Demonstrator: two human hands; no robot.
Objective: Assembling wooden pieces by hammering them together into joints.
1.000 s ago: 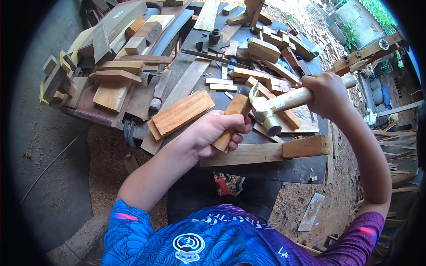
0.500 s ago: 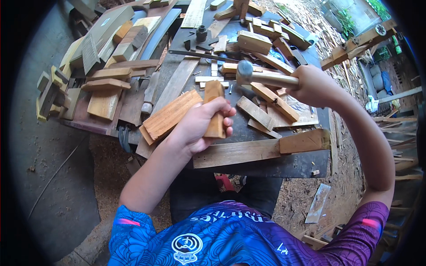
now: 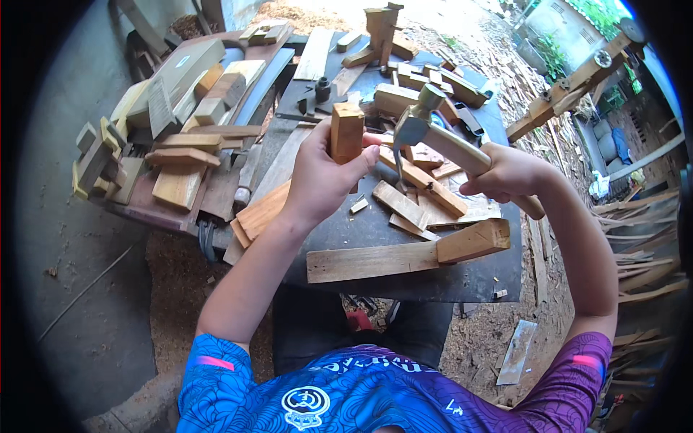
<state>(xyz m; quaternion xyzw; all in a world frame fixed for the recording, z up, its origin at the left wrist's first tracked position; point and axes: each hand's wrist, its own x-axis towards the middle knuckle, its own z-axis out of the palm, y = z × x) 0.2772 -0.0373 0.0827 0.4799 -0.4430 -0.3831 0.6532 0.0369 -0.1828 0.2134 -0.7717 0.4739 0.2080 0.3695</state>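
"So, what are the hands doing?"

"They are apart, each closed on something. The left hand (image 3: pixel 325 173) grips an upright, orange-brown rectangular wooden block (image 3: pixel 347 130), fingers behind it and thumb at its right side. The right hand (image 3: pixel 514 173) is wrapped around the pale wooden handle of a claw hammer (image 3: pixel 451 146) with a dull metal head; the handle's end pokes out below the fist."

"Where is the block, and how close is the hammer?"

"The block is held up over the middle of a dark, flat-topped table (image 3: pixel 469 278). The hammer's head is just right of it, its curved claw pointing to the near side and its round face to the far side. I can't tell which of the two is higher."

"And around them?"

"At the table's near edge lies a flat, pale wooden board (image 3: pixel 372 264), with a thick, tan wooden block (image 3: pixel 473 240) at its right end. Two overlapping reddish-brown boards (image 3: pixel 263 211) lie beyond the left forearm, partly hidden by it. A tiny, pale wood offcut (image 3: pixel 359 206) sits near the middle. At the far side stands a brown wooden upright piece (image 3: pixel 379 36). Stacked timber (image 3: pixel 184 169) fills a second surface on the left."
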